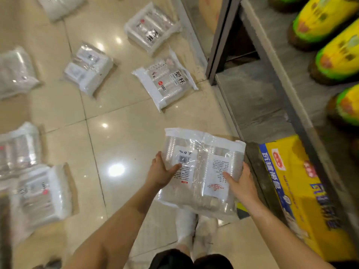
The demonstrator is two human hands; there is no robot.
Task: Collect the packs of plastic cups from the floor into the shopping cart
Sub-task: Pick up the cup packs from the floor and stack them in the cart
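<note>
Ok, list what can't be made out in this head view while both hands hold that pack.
- Shopping cart: not in view at all.
- Held pack: small print too fine to read; left hand and right hand cover its edges.
- Packs at the left edge: blurred and cut off by the frame.
- Top pack: cut by the upper edge.
- Yellow box: lettering blurred.

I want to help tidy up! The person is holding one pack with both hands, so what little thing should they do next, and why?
Probably carry the held pack to the shopping cart, which this view does not show. The left hand and right hand already grip its two sides, so it is off the floor, while more packs, like the one near the shelf, wait on the tiles.
</note>
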